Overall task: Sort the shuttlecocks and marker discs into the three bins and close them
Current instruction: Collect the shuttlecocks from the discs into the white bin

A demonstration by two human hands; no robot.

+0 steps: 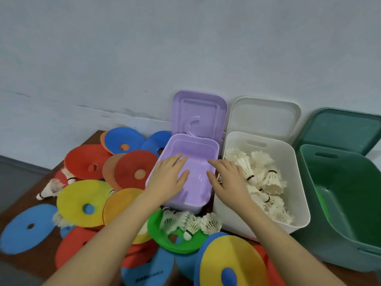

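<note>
Nearest, a green disc [165, 230] carries white shuttlecocks [191, 222] lying on their sides among scattered discs on the worktop [90, 137]. Beyond it both hands, left [167, 178] and right [228, 179], lie flat with fingers straight over the purple bin [208, 150]. The purple bin's long axis runs toward the wall, its lid [199, 112] upright; the white bin [296, 182] stands just beside it and the green bin [338, 203] further right.

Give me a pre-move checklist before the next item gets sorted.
1. All three lids open: purple bin, white bin, green bin: ok.
2. Left hand free: ok, fingers flat over the purple bin.
3. Right hand free: ok, it holds nothing.
4. Purple bin has room: ok, looks empty.
5. Loose shuttlecocks within sight: ok, lying on the green disc.
6. Green bin's contents: cannot tell fully.
</note>
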